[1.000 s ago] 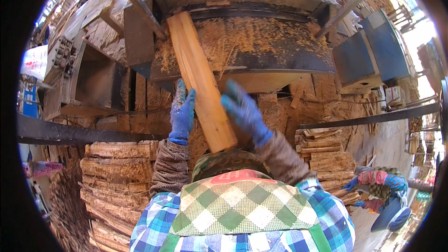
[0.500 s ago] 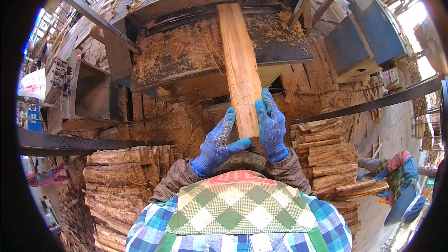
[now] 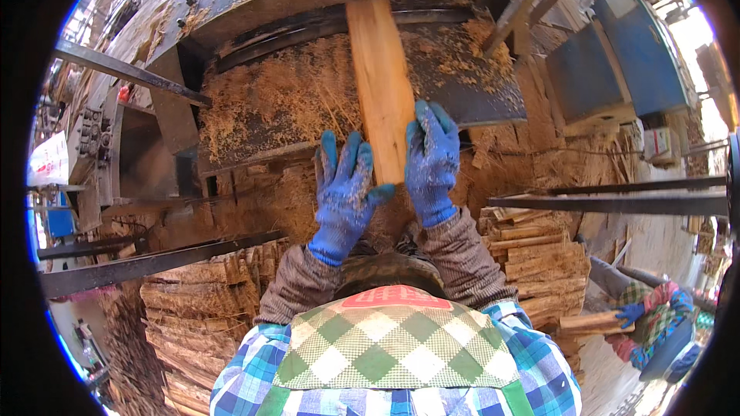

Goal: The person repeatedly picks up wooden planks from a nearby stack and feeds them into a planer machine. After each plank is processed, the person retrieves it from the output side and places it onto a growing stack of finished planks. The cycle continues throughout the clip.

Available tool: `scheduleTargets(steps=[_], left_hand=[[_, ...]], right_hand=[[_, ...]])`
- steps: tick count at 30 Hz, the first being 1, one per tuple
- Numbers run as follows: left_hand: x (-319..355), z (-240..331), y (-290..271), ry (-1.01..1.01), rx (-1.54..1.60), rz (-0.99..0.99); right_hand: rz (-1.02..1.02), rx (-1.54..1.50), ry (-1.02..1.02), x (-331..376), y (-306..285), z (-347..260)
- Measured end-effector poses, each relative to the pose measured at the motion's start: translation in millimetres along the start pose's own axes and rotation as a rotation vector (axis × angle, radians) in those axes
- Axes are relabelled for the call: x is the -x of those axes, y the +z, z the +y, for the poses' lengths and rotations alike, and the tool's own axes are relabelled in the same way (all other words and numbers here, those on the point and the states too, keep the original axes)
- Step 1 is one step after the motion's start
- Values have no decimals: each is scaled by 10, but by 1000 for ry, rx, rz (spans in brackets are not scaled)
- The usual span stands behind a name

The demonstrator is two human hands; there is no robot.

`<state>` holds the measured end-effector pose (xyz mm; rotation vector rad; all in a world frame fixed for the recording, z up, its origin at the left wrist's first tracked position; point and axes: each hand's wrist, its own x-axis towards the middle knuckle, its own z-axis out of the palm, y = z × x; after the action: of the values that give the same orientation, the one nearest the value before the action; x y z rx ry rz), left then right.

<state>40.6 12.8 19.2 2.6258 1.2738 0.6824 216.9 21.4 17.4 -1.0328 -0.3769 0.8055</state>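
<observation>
A long wooden board (image 3: 381,92) lies lengthwise ahead of me on the sawdust-covered machine table (image 3: 482,101). Its far end reaches the dark slot under the machine's front beam; its near end sticks out toward me. My left hand (image 3: 343,196), in a blue knitted glove with sawdust on it, is beside the board's left edge. Its fingers are stretched forward and apart, the thumb against the near end. Along the right edge my right hand (image 3: 433,165), gloved alike, has its fingers bent at the board and holds its side. The undersides of both hands are hidden.
Stacks of rough boards stand at my left (image 3: 196,316) and right (image 3: 539,269). Dark metal bars (image 3: 617,204) extend on both sides. A blue metal cabinet (image 3: 640,50) is at the far right. Another person (image 3: 667,316) handles a wood piece (image 3: 593,322) at lower right.
The board has slid forward, deeper into the machine, with both my hands following. My left fingers have spread more. The other person's wood piece has shifted, with a gloved hand now on it.
</observation>
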Motion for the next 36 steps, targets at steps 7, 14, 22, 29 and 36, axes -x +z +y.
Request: scheduleTargets(steps=[7,14,22,29,36], left_hand=[[-897,-263,345,-228,-511,-147],[-898,-249,694,-294,-146,134],[-487,-112,663,-411,53,208],[2787,419,492,-596,1392,760],[5212,1109,-563,-1312,811,2053]], right_hand=[[-38,1252,-763,-839,385,75],[-214,1430,-718,-999,408,121],[-637,1318,-685,-1191,286,163],[-812,1030,-835,-292,214,299],[-1603,517,534,2779,171,754]])
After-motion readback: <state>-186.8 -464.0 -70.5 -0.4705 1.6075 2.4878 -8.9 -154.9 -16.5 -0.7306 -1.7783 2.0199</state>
